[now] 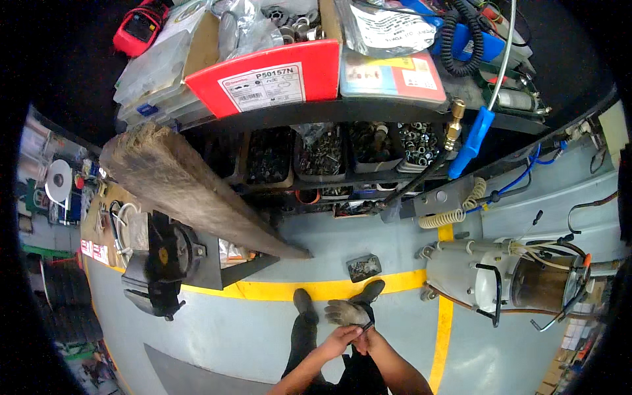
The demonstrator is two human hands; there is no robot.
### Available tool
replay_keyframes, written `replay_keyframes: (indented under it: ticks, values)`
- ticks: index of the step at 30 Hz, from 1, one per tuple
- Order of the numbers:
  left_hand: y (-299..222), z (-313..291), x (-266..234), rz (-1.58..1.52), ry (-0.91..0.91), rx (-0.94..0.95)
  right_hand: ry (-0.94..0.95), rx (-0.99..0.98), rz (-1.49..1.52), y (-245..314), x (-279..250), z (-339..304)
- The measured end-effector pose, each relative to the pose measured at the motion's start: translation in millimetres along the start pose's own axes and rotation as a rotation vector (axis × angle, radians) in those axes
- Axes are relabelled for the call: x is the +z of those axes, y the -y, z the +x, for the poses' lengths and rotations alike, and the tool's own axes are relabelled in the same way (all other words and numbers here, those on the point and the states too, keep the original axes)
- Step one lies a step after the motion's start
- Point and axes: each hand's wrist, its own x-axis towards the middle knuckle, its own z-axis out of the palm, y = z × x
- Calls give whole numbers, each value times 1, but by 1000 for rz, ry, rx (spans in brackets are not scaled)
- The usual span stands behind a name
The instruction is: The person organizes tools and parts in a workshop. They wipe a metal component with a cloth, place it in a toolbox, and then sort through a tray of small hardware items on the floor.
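A grey work glove with a dark cuff appears to cover my right hand, low in the middle of the view. Its fingers point left and look stretched out. At the right wrist, my left hand is closed on the glove's dark cuff. Bare skin shows on both forearms. Beyond the hands, a small dark tray of metal bits rests on the floor. My shoes stand near the yellow floor line.
A thick wooden beam leans across the left, above a black bench vise. Ahead, a shelf holds a red box and bins of hardware. A blue-handled air tool hangs there. A wheeled metal tank stands at right.
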Motion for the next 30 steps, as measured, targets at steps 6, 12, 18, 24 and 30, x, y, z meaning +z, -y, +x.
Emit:
replay_keyframes:
  ticks: [6, 12, 18, 24, 30]
  values:
    - [-3, -17, -15, 234, -108, 69, -116, -136, -119, 19, 11, 33]
    - [-4, -25, -8, 32, -22, -72, 94, -25, 239, -7, 4, 36]
    - [-5, -31, -25, -6, -250, 14, -18, -85, -100, 37, 53, 24]
    - [-11, -57, -34, -16, -642, 106, -267, -248, -94, 87, 118, 5]
    - [-29, -62, -23, -58, -805, 112, -233, -298, -199, 189, 204, 33]
